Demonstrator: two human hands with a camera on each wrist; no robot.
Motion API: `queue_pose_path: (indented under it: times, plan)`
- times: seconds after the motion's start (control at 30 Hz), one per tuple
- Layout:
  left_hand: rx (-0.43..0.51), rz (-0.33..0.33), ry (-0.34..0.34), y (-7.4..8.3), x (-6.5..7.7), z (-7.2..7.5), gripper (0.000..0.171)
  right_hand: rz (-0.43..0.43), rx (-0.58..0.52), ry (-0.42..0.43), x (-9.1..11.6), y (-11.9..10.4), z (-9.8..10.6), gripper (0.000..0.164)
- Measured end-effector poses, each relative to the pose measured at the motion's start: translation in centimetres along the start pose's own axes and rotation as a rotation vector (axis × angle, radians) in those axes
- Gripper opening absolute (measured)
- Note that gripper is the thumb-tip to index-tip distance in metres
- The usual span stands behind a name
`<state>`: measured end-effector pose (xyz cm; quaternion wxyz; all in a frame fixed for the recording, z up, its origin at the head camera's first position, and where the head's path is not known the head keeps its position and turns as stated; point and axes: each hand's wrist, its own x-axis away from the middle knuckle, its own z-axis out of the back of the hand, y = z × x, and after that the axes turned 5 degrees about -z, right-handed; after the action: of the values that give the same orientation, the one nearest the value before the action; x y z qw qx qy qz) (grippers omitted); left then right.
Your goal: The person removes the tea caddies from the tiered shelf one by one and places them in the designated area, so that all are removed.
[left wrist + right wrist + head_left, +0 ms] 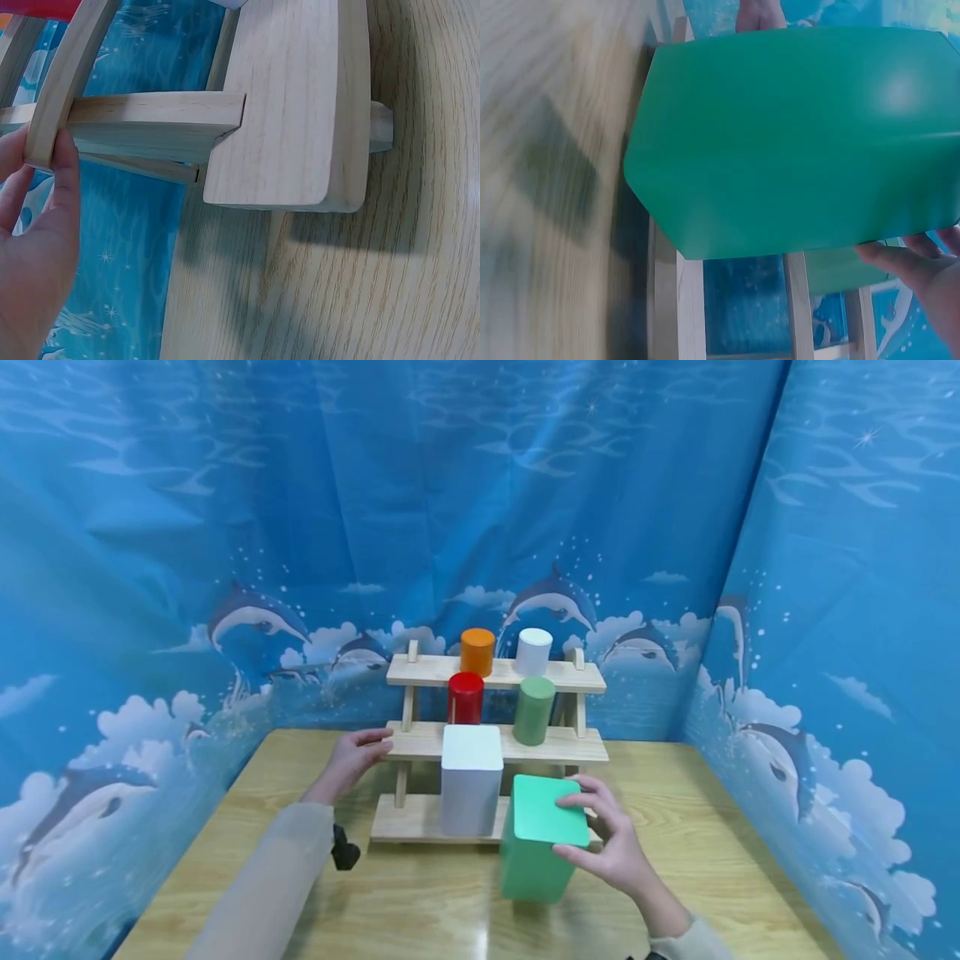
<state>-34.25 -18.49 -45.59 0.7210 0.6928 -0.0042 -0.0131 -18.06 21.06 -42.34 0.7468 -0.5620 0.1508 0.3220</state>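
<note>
green box (540,839) gripped by right fingers (587,801); left fingers (66,176) pinch the middle shelf (422,740).

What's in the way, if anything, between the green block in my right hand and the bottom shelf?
Nothing visible stands between the green block and the right of the bottom shelf, though the block hides part of it in the head view. The white block stands farther left on that shelf.

Left hand (349,766) pinches with fingertips (380,734), left forearm (273,872) stretched forward; right hand (611,842) grips, thumb (574,857) spread apart from fingers (588,800).
</note>
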Motion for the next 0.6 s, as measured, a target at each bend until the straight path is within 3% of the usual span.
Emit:
queue_pose_path:
  times: [0.2, 0.6]
  plan:
    - [0.001, 0.031, -0.004, 0.0, -0.2, 0.1, 0.045, 0.022, 0.006, -0.024, -0.2, -0.5, -1.6, 0.054]
    - [0.013, 0.01, -0.03, 0.1, 0.0, 0.2, 0.046, 0.063, 0.003, -0.038, -1.0, -2.7, -5.5, 0.049]
